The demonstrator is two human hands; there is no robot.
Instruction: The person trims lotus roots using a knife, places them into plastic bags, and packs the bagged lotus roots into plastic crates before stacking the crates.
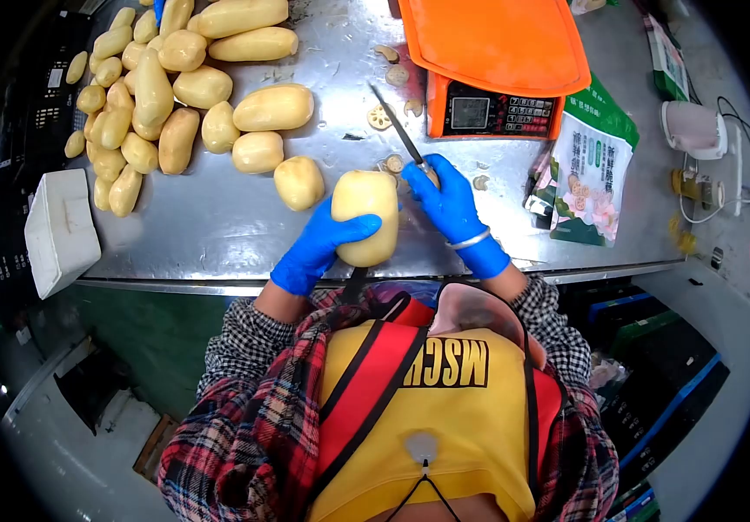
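My left hand (331, 239), in a blue glove, is wrapped round a peeled piece of lotus root (364, 209) and holds it up near the table's front edge. In its own blue glove, my right hand (453, 204) grips a knife (398, 122) by the handle, the blade pointing away and to the left. The knife is apart from the held lotus root. Several thin lotus root trimmings lie beyond the blade, among them a round slice (381, 117) with holes. Left of my left hand, a short lotus root piece (299, 183) rests on the metal table (192, 248).
A pile of peeled lotus roots (153, 91) covers the table's left side. An orange-topped digital scale (497, 52) stands at the back right. Printed green-and-white bags (591, 170) lie beside it. A white foam box (62, 230) sits at the left edge.
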